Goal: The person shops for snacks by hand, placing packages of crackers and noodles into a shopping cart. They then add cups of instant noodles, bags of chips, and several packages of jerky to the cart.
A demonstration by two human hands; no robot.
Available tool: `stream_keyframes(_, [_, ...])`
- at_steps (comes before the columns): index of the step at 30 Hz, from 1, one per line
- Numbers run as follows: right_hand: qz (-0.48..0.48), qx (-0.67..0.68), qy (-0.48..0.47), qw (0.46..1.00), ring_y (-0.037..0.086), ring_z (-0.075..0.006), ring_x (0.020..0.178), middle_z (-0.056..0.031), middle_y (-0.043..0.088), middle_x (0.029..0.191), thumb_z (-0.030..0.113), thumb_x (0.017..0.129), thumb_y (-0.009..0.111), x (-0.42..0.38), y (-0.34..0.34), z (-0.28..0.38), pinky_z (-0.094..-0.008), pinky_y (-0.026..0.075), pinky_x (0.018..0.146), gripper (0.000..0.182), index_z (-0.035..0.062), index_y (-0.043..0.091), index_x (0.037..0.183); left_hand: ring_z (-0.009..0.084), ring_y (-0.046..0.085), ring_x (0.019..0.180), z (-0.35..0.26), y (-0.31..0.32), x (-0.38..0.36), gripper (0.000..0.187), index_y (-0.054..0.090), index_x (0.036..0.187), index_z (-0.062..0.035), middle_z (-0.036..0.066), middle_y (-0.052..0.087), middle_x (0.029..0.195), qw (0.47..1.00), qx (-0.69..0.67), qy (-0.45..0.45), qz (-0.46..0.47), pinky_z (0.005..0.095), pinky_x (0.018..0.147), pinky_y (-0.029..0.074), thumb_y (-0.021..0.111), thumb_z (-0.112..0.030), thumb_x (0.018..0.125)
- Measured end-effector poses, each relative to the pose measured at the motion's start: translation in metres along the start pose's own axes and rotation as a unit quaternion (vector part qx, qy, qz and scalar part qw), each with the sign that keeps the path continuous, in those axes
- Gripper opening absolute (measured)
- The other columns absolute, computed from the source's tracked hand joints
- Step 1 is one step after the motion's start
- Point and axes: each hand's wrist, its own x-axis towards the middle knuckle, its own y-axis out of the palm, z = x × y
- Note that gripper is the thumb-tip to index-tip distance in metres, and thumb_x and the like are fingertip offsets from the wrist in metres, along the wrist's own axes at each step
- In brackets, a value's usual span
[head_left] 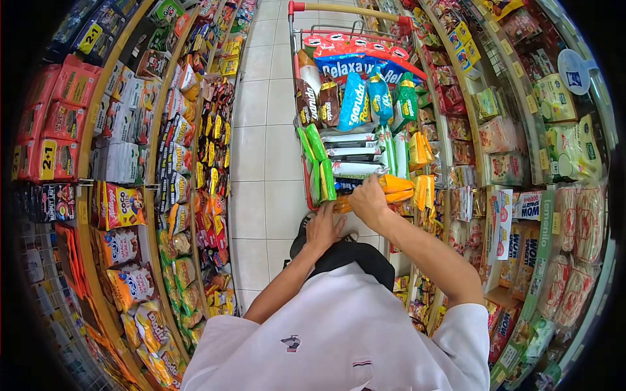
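Note:
Both hands are at the near end of a red-framed shopping cart (pixel 304 177) loaded with snack packets. My right hand (pixel 369 201) is curled, its fingers closed at an orange packet (pixel 342 206) in the near row; its grip is partly hidden. My left hand (pixel 323 229) is beside the same packet at the cart's near edge, fingers apart. More orange packets (pixel 396 189) lie just right of my right hand. Green packets (pixel 317 163) stand along the cart's left side, with white packets (pixel 352 151) stacked in the middle.
Farther in the cart are blue Garuda packets (pixel 354 101), brown packets (pixel 330 103) and a large Relaxa bag (pixel 345 68). Snack shelves line both sides closely, with red packs (pixel 73 85) on the left and noodle packs (pixel 577 221) on the right. Tiled floor (pixel 251 137) runs left of the cart.

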Motion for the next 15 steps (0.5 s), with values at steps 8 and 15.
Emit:
stream_keyframes(8, [-0.059, -0.007, -0.031, 0.998, 0.064, -0.0237, 0.088, -0.0032, 0.071, 0.082, 0.02, 0.087, 0.056, -0.004, 0.018, -0.002, -0.0405, 0.037, 0.082, 0.02, 0.0149, 0.075, 0.086, 0.0335, 0.066, 0.09, 0.015, 0.025, 0.037, 0.05, 0.054, 0.125, -0.0098, 0.013, 0.063, 0.119, 0.995, 0.029, 0.079, 0.05, 0.0425, 0.076, 0.053, 0.072, -0.024, 0.081])
stream_keyframes(15, [-0.001, -0.014, -0.021, 1.0, 0.064, -0.024, 0.093, -0.003, 0.071, 0.088, 0.019, 0.089, 0.054, 0.002, 0.007, 0.001, -0.0443, 0.036, 0.086, 0.022, 0.0154, 0.075, 0.089, 0.0393, 0.064, 0.093, 0.02, 0.022, 0.049, 0.044, 0.056, 0.121, -0.0098, 0.02, 0.067, 0.1, 0.993, -0.022, 0.049, 0.101, 0.0476, 0.076, 0.051, 0.07, -0.021, 0.081])
